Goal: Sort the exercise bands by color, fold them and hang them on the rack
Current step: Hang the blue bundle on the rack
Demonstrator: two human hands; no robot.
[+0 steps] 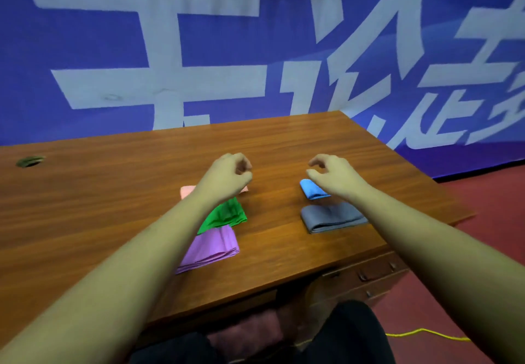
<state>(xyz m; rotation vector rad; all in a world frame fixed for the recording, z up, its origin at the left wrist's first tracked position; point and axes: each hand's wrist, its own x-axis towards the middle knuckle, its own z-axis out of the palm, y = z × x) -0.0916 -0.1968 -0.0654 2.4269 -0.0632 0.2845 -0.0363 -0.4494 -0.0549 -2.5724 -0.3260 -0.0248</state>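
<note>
My left hand [227,176] has its fingers curled in toward the palm, closed on nothing, and it hangs just above the middle of the frame. My right hand [332,170] sits level with it to the right, fingers loosely bent, thumb and forefinger apart, also holding nothing. Neither hand touches a band as far as I can tell.

Under my left wrist a folded pale pink stretch band [186,191] lies flat, mostly hidden by the hand. Just below it in the frame comes a folded bright green band [227,215], then a folded lilac purple band [213,247] whose upper edge touches or slips under the green one. These 3 form a column left of centre.

Under my right hand lies a small folded light blue band [312,188], and just below it, apart by a narrow strip of wood, a folded grey band [332,217]. These 2 form a column right of centre.

All 5 rest on a brown wood-grain desk [113,193] with a round cable hole [29,161] at the left edge. Desk drawers [377,272] show at lower right. Behind stands a blue banner with large white characters [85,36]; a red floor [488,207] and a yellow cord [426,332] lie to the right.
</note>
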